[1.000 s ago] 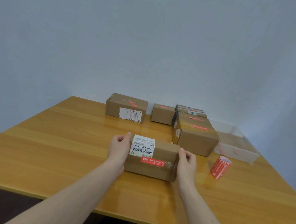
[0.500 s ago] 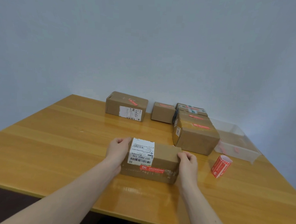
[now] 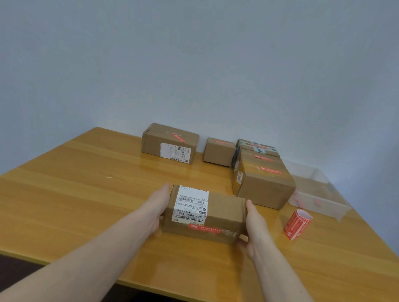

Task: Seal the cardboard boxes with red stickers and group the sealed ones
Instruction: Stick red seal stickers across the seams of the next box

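Note:
I hold a brown cardboard box (image 3: 225,212) between both hands at the table's front middle. It carries a white shipping label and a red sticker (image 3: 205,228) along its front edge. My left hand (image 3: 157,206) grips the box's left end and my right hand (image 3: 252,225) grips its right end, thumb under the front corner. Several other boxes with red stickers stand behind: one at the back (image 3: 170,143), a small one (image 3: 219,151), and a cluster on the right (image 3: 263,184). A roll of red stickers (image 3: 297,224) lies to the right.
A clear plastic tray (image 3: 318,196) sits at the right rim of the wooden table (image 3: 76,190), behind the sticker roll. A pale wall rises close behind the back boxes. The table's front edge runs just below my forearms.
The box has settled lower between my hands and its top now faces me more. My fingers, earlier curled over its top edges, now lie along its ends.

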